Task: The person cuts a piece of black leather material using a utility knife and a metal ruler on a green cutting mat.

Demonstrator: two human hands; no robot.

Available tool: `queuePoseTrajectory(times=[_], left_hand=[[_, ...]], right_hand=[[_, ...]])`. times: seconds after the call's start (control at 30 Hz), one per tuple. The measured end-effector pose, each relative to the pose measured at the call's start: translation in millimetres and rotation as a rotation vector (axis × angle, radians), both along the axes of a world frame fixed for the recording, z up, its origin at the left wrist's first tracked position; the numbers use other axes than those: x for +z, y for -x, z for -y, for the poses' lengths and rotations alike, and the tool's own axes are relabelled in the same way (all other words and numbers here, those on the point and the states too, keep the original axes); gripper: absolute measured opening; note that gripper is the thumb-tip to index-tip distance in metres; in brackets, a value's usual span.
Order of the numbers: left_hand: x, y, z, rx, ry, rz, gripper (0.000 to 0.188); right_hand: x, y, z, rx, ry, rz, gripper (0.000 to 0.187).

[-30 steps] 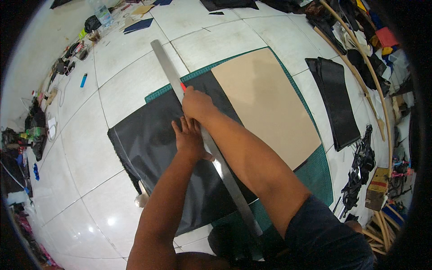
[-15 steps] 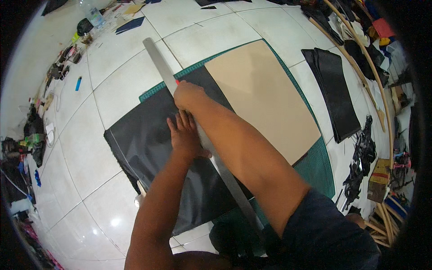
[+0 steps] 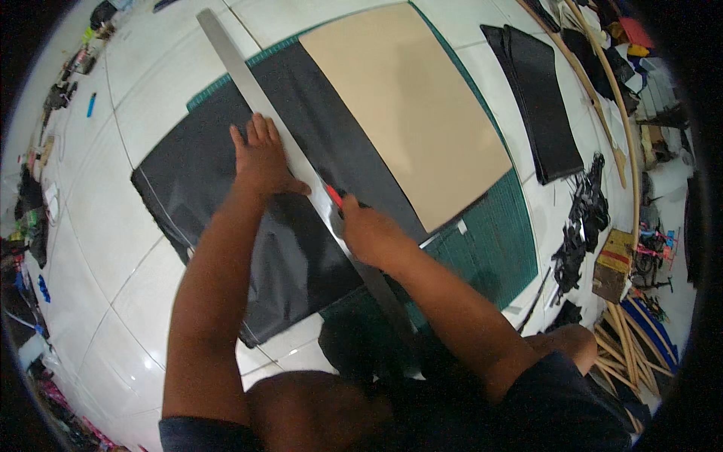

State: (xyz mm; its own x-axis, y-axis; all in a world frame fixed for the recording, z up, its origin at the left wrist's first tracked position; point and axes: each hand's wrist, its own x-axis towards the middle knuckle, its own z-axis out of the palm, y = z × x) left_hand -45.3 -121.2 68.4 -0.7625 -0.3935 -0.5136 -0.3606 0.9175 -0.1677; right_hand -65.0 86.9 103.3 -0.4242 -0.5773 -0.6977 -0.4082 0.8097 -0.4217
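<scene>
- The step in hand looks to be a cut along a straightedge: the red tool [image 3: 334, 196], seemingly a cutter, sits at the right edge of the metal ruler [image 3: 241, 75], over the black sheet [image 3: 301, 260]. Its blade is too small to make out.
- The left hand [image 3: 262, 162] is open, fingers spread, laid across sheet and ruler with fingertips and thumb on the metal; it grips nothing.
- The right hand [image 3: 373, 233] is curled closed around the red tool.
- The next move seems to call for firm, even pressure from the left palm and the tool held tight to the ruler.
- The black sheet covers much of the green cutting mat [image 3: 486, 260] and spills past the mat's left edge onto the tiled floor [image 3: 98, 241].
- It is dark, smooth and faintly glossy, with a pale line near its ragged left side and slight ripples below the left hand.
- A flat tan panel [image 3: 407, 113] lies toward the mat's far right corner; whether black material runs beneath it, I cannot tell.
</scene>
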Motion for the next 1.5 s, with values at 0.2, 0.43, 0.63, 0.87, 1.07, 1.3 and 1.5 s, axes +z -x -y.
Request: queuePoseTrajectory(times=[0.2, 0.43, 0.63, 0.87, 1.07, 1.3, 1.5], left_hand=[[-7.4, -4.9, 0.7, 0.028, -0.028, -0.064, 0.155], [-5.8, 2.8, 2.6, 0.025, -0.023, -0.044, 0.158], [-4.1, -1.1, 0.6, 0.018, -0.013, -0.016, 0.156], [-13.1, 2.1, 0.6, 0.0, 0.004, -0.044, 0.165], [-19.8, -2.2, 4.9, -0.014, -0.005, -0.013, 0.159], [-12.4, -0.4, 7.3, 0.004, -0.044, 0.019, 0.154], [-14.8, -2.5, 3.6, -0.009, 0.005, -0.005, 0.151]], right_hand=[[25.6, -63.3, -125.0, -0.062, -0.308, 0.205, 0.029], [15.5, -97.7, -192.0, -0.02, -0.385, 0.108, 0.025], [50.8, -46.2, -159.1, 0.072, -0.316, 0.076, 0.03], [-10.0, 55.1, 25.8, 0.04, 0.221, -0.257, 0.031], [-19.3, 89.3, 190.2, -0.084, 0.226, -0.252, 0.043], [-39.6, 98.2, 226.6, -0.026, 0.231, -0.307, 0.043], [-31.6, 105.4, 239.7, -0.023, 0.184, -0.26, 0.042]])
